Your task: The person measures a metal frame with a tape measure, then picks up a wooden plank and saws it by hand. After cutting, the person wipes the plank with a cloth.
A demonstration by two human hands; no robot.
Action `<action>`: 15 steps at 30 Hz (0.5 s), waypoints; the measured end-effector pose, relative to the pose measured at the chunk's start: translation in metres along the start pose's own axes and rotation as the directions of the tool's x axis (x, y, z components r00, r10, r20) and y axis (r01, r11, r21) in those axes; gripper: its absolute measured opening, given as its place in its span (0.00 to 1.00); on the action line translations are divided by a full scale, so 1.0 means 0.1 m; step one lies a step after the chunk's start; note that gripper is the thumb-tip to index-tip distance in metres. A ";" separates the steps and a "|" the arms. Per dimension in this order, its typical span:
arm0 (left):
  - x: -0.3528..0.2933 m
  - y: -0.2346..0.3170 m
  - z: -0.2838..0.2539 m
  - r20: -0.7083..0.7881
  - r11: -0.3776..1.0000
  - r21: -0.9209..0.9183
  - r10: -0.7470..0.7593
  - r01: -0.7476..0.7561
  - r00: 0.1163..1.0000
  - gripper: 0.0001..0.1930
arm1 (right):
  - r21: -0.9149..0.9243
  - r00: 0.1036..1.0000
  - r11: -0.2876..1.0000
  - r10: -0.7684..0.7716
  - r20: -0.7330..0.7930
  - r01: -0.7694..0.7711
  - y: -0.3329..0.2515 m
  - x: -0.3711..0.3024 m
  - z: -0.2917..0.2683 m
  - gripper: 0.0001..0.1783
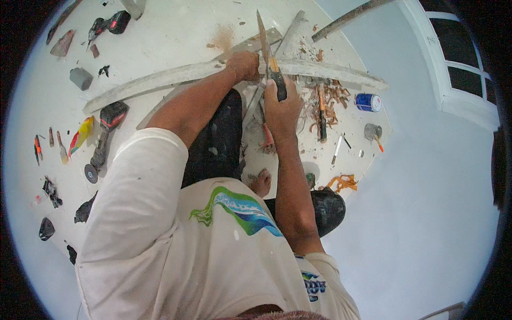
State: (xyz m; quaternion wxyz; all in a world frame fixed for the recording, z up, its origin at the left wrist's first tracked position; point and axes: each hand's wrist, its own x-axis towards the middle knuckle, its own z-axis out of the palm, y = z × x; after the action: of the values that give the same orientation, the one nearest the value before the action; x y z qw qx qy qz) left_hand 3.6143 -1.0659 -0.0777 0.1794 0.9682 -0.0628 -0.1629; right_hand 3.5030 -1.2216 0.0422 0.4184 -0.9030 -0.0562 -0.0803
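My right hand [281,104] is wrapped around the orange and black handle of a hand saw [263,37]. Its blade points away from me and crosses a long, pale wooden plank [160,79]. The plank lies crosswise in front of me and looks bowed in this view. Just left of the saw, my left hand [244,65] is closed on the plank, with some of its fingers hidden. Under and beyond the plank lie other wood pieces, including a short board [269,38]. A patch of sawdust [223,38] is on the floor past my left hand.
Right of my hands, a chisel-like tool [322,113] lies among wood shavings [336,101]. Farther right are a blue can [368,102] and a white wall [426,176]. On the left lie a cordless grinder [101,146], a cordless drill [109,25] and a grey block [81,79].
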 end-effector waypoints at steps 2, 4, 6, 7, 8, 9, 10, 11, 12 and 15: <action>-0.06 0.07 0.13 -0.124 1.000 0.014 0.028 -0.027 0.992 0.18 | 0.032 0.998 0.998 0.057 0.029 -0.058 -0.10 -0.16 -0.14 0.19; -0.10 0.13 0.14 -0.221 0.999 0.039 0.039 -0.031 0.975 0.15 | 0.075 0.967 0.971 0.213 0.137 -0.225 -0.24 -0.37 -0.36 0.19; -0.17 0.22 0.10 -0.280 0.998 0.060 0.036 -0.020 0.959 0.13 | -0.067 0.991 0.993 0.106 0.082 -0.101 -0.38 -0.75 -0.63 0.19; -0.20 0.18 0.17 -0.255 0.999 0.031 0.044 -0.038 0.966 0.18 | -0.060 0.986 0.990 0.135 0.101 -0.130 -0.53 -0.97 -0.85 0.20; -0.19 0.09 0.26 -0.240 0.999 0.009 0.051 -0.050 0.969 0.24 | -0.045 0.981 0.988 0.153 0.117 -0.149 -0.64 -1.13 -1.04 0.20; -0.17 0.03 0.29 -0.223 0.998 -0.010 0.061 -0.065 0.973 0.29 | -0.034 0.983 0.988 0.151 0.104 -0.148 -0.66 -1.26 -1.14 0.20; -0.17 0.11 0.25 -0.215 0.998 -0.025 0.056 -0.062 0.975 0.29 | -0.039 0.985 0.988 0.152 0.087 -0.149 -0.68 -1.38 -1.25 0.20; -0.17 0.19 0.22 -0.205 0.998 -0.037 0.047 -0.056 0.978 0.29 | -0.041 0.986 0.988 0.152 0.072 -0.150 -0.66 -1.42 -1.31 0.19; -0.23 0.26 0.20 -0.181 0.998 -0.044 0.046 -0.055 0.982 0.29 | -0.047 0.993 0.994 0.105 0.051 -0.103 -0.56 -1.27 -1.23 0.18; -0.30 0.59 0.06 -0.179 0.994 -0.017 0.107 -0.112 0.978 0.23 | -0.119 0.996 0.991 0.072 0.053 -0.066 -0.17 -0.26 -0.76 0.13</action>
State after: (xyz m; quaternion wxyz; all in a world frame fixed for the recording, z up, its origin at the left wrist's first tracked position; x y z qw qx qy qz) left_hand 3.5802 -1.1167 -0.0524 0.2063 0.9713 -0.0975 -0.0665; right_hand 3.4676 -1.2693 0.0982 0.3654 -0.9293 -0.0321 -0.0432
